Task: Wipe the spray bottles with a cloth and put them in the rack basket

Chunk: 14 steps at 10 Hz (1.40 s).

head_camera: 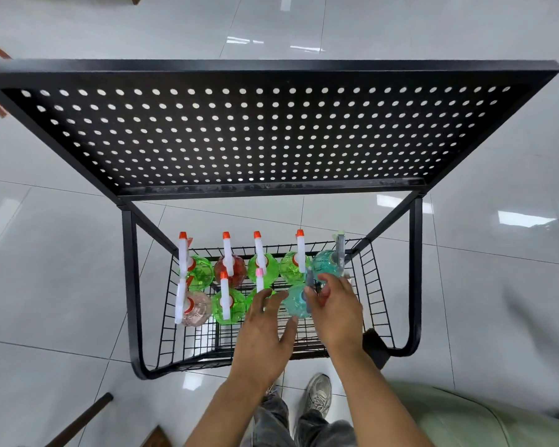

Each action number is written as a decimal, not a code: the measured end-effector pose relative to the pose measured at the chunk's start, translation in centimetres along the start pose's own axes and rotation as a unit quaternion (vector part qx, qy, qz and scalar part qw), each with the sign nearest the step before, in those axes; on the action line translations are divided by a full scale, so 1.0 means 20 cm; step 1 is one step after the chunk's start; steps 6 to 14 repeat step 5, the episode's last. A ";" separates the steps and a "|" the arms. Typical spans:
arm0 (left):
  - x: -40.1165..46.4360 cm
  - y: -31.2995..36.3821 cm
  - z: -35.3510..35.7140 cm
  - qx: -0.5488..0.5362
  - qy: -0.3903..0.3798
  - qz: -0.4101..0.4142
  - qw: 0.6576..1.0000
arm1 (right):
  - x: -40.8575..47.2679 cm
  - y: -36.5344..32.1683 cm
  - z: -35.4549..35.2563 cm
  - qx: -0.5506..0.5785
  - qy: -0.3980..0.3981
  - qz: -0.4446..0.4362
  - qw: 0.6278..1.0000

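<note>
Head view: the right hand [331, 304] pinches the grey trigger head of a blue spray bottle [299, 301], which stands upright in the front row of the rack basket [373, 285], just left of that hand's fingers. The left hand [265, 321], fingers spread and holding nothing, hovers at the bottle's other side, so the bottle sits between both hands. Its long axis runs vertically; its nozzle appears to point away from the person, like its neighbours.
</note>
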<state>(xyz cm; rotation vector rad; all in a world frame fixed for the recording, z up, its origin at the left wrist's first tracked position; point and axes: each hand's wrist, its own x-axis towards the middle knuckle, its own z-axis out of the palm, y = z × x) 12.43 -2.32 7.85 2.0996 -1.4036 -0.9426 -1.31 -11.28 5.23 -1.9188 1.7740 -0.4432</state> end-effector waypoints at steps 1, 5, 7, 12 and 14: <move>-0.01 -0.03 -0.02 0.000 0.012 0.002 1.000 | -0.01 0.00 0.06 -0.041 -0.031 0.006 0.999; 0.04 -0.07 -0.09 0.001 0.019 0.026 0.999 | 0.02 -0.02 0.01 0.002 -0.025 0.002 1.000; 0.04 -0.07 -0.09 0.001 0.019 0.026 0.999 | 0.02 -0.02 0.01 0.002 -0.025 0.002 1.000; 0.04 -0.07 -0.09 0.001 0.019 0.026 0.999 | 0.02 -0.02 0.01 0.002 -0.025 0.002 1.000; 0.04 -0.07 -0.09 0.001 0.019 0.026 0.999 | 0.02 -0.02 0.01 0.002 -0.025 0.002 1.000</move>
